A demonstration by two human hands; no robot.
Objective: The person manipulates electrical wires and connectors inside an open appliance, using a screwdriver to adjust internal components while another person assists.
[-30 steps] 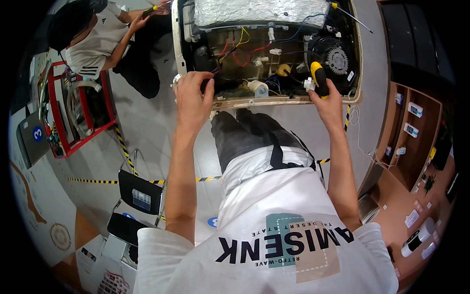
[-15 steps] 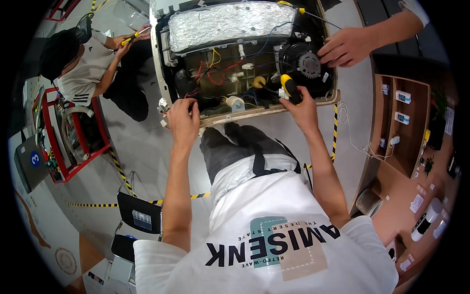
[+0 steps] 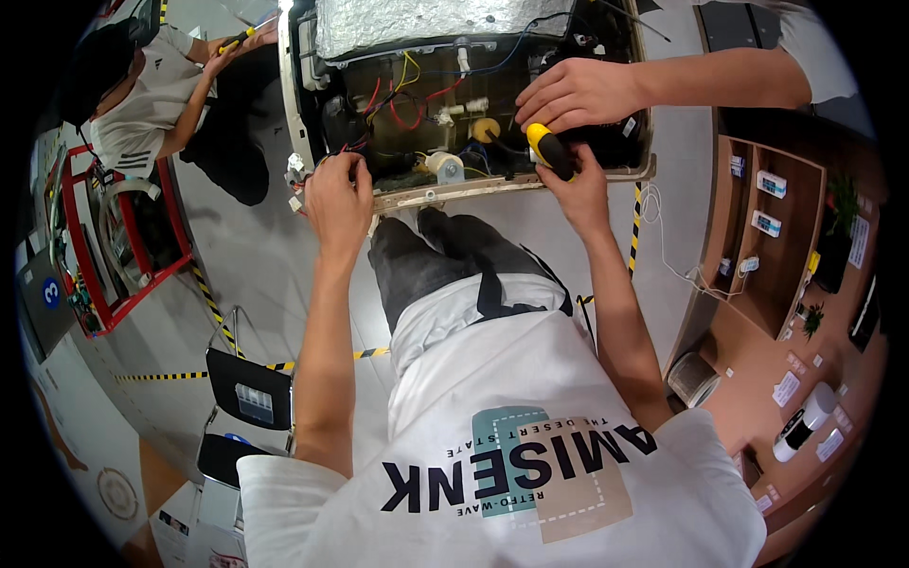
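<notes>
An open appliance (image 3: 417,194) shows wiring, a silver foil panel (image 3: 398,21) and a cream cylindrical part (image 3: 445,168). My left hand (image 3: 338,197) is at its front left edge, fingers curled among thin wires beside white connectors (image 3: 295,170); what they grip is hidden. My right hand (image 3: 579,186) is closed on a yellow-and-black screwdriver (image 3: 555,156) at the front right edge. Just above it, another person's hand (image 3: 578,95) reaches in from the right, over the black part with the gear.
A person (image 3: 151,104) holding a yellow tool crouches at left, beside a red frame (image 3: 142,237) with hoses. A black folding chair (image 3: 241,388) stands at lower left. A wooden shelf unit (image 3: 786,265) with small boxes is at right. Striped floor tape (image 3: 634,227) runs around the appliance.
The view has shifted, so the appliance sits further left. Another person's hand has come in from the upper right and moved leftward over the interior, close to my right hand.
</notes>
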